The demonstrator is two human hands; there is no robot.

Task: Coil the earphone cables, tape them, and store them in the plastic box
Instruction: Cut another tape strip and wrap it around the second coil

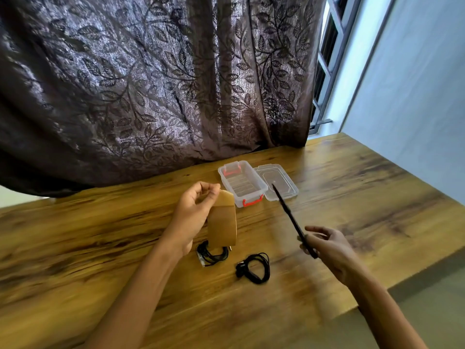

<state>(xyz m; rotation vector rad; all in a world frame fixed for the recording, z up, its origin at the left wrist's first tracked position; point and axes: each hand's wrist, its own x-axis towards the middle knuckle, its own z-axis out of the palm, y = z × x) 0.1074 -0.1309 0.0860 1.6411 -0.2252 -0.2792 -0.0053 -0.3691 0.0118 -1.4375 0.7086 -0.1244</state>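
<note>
On the wooden bench (352, 197), the open plastic box (239, 200) stood just above frame centre with its lid (276, 181) beside it on the right. Two coiled earphone cables lay at lower centre, one (212, 254) just under the tape roll (222, 226), the other (254, 268) to its right. The left hand (193, 210) pinched the pulled-out strip with the roll hanging below, while the right hand (329, 250) gripped black scissors (289, 212) angled up-left, so the strip lay left of the blade tip, apart from it, likely needing a leftward swing to cut.
</note>
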